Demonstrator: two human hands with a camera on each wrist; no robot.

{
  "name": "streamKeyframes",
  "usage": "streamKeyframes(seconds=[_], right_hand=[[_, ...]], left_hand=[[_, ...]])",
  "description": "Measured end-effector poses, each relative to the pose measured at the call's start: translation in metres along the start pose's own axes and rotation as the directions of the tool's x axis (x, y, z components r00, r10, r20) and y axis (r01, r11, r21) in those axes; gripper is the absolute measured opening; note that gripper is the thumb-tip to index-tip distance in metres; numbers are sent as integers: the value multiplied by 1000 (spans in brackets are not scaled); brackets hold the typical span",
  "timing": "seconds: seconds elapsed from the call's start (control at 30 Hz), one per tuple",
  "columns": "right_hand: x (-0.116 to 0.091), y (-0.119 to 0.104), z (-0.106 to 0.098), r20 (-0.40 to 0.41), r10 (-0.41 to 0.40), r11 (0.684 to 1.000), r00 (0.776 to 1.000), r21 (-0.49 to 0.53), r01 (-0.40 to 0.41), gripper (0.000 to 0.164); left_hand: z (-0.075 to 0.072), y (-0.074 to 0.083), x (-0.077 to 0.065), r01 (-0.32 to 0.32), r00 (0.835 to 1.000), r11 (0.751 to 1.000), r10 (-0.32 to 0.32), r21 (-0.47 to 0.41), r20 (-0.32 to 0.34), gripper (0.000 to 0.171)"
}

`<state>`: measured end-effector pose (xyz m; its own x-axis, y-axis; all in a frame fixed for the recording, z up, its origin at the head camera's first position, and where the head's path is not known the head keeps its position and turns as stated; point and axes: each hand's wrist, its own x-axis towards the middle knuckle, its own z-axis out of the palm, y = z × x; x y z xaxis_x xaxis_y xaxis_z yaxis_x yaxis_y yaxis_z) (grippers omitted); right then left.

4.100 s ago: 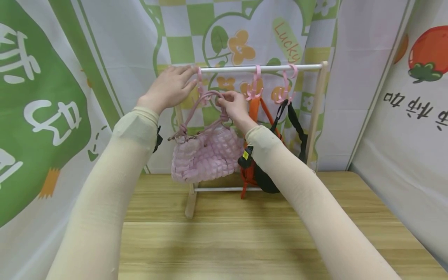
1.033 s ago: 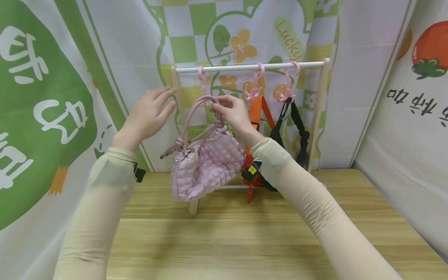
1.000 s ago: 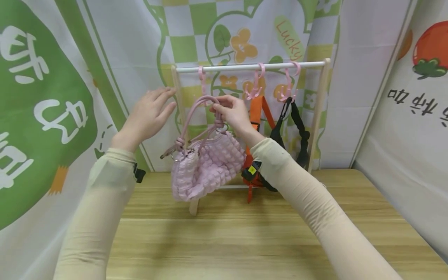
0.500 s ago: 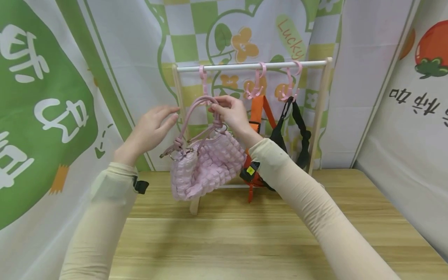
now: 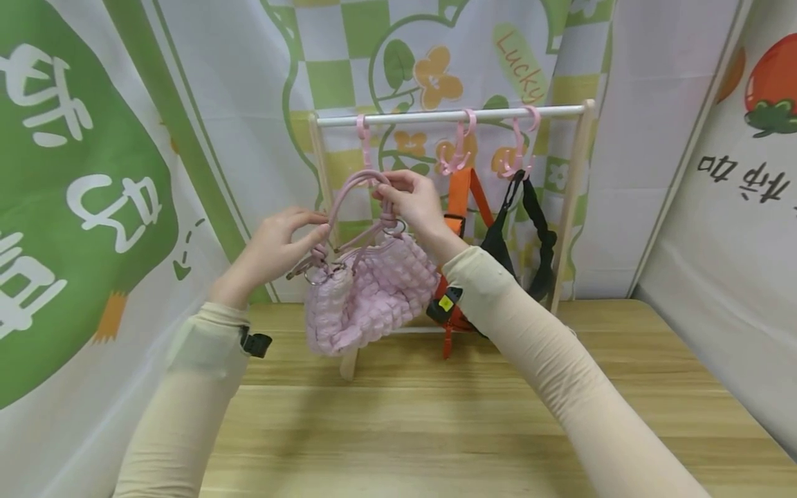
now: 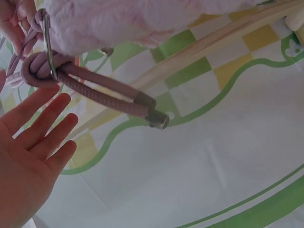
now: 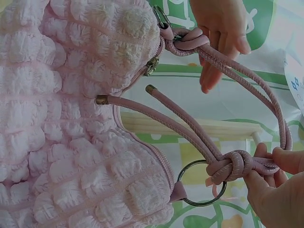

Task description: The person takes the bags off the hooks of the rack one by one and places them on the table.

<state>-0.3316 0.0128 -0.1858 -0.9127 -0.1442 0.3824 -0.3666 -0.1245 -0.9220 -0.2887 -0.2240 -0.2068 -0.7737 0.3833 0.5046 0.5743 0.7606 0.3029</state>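
A pink puffy handbag hangs in the air in front of the rack, tilted with its left end lower. My right hand pinches its cord handle just above the right knot, as the right wrist view also shows. My left hand is beside the left knot, fingers extended and parted. In the left wrist view those fingertips come close to the knot; whether they touch it I cannot tell. Behind the handle, a pink hook hangs from the rack's bar, its lower end partly hidden.
The rack's metal bar carries two more pink hooks to the right. An orange strap bag and a black bag hang there, partly behind my right arm. The rack stands on a wooden table before printed curtains.
My left hand has left the bar, then come down and right to the handle's left knot. The handbag has dropped a little and its left end swung forward; my right hand keeps its pinch.
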Motion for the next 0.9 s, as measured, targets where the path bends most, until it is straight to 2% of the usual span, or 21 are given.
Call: streamKeyframes(seconds=[0.27,0.4,0.67,0.9], right_hand=[[-1,1,0,6,15,1000,1000,20,-15,28],[-2,2,0,9,14,999,1000,37,-15,28],[-5,4,-2,24,7,1000,1000,30,-8,28],[-6,7,-3,35,-9,1000,999,-24,9,29]], left_hand=[[17,-1,-3,-31,999,999,32,-28,17,34],[21,-1,-7,-22,1000,999,23,-42,14,31],[22,0,-16,16,999,998,-18,-57,-32,19],[20,-3,-24,64,995,987,-74,-147,-62,20]])
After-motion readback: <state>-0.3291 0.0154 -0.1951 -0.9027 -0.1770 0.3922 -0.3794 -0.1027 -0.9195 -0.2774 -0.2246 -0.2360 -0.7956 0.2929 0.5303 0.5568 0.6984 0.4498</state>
